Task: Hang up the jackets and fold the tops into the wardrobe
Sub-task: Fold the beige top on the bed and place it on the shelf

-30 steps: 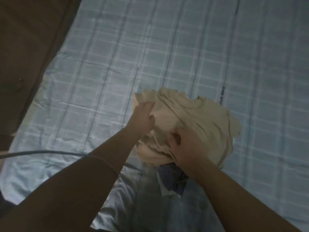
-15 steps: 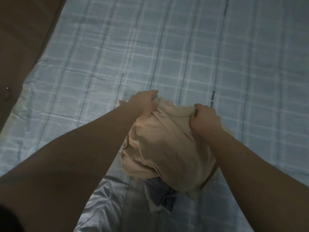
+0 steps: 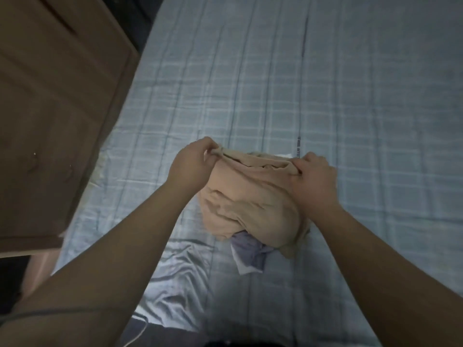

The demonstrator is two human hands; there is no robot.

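Hands are both closed on the upper edge of the beige top [image 3: 253, 201]: the left hand [image 3: 193, 164] pinches its left corner between thumb and fingers, and the right hand [image 3: 312, 177] grips the right corner with curled fingers. The top hangs crumpled between them, over the middle of the bed [image 3: 375, 121], its lower part touching a bluish garment [image 3: 248, 254]. A wooden cabinet [image 3: 55, 108] stands beside the bed's left edge.

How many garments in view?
2: beige top pinched by left hand and right hand; bluish garment on the bed beneath it. More may be hidden.
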